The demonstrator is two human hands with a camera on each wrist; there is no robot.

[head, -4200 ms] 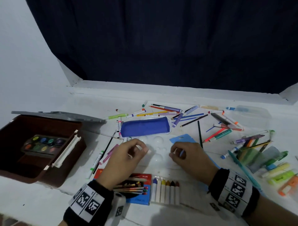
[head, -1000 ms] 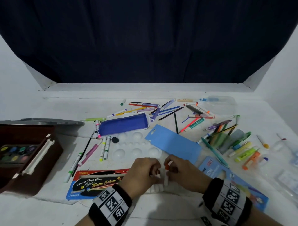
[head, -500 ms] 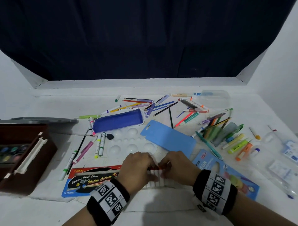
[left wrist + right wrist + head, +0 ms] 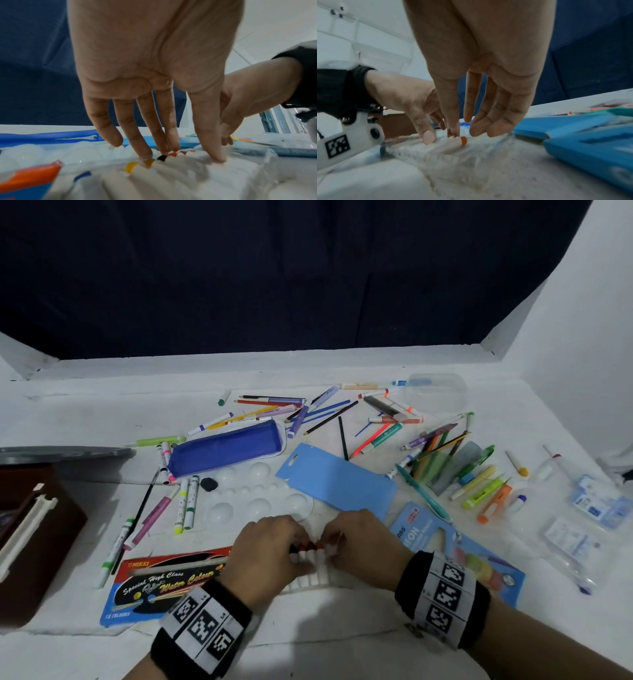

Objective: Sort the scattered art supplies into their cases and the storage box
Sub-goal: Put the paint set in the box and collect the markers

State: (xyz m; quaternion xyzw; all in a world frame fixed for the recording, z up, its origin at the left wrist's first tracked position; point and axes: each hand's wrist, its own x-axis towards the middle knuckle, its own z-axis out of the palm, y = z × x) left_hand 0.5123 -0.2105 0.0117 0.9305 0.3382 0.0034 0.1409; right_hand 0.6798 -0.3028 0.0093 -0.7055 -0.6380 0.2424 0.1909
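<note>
A row of white paint tubes [image 4: 313,554] with coloured caps lies in a clear plastic tray [image 4: 330,577] next to the red and blue water colour box [image 4: 164,583]. My left hand [image 4: 294,537] presses straight fingers on the tube caps [image 4: 162,157]. My right hand [image 4: 329,539] is beside it, thumb tip resting on an orange-capped tube [image 4: 453,144] at the row's right end, the other fingers loose above the tray [image 4: 471,155]. In the wrist views the left hand [image 4: 171,151] and right hand [image 4: 465,131] nearly touch.
A brown storage box [image 4: 37,535] stands open at the left. Behind the hands lie a white palette [image 4: 253,501], a blue pouch [image 4: 226,448], a blue card [image 4: 335,481] and scattered markers [image 4: 185,505]. A neon pack [image 4: 445,546] and highlighters [image 4: 479,494] lie right.
The right hand held an orange-capped tube upright a second ago; it now lies in the row. Both hands have settled lower onto the tubes. The head view has shifted.
</note>
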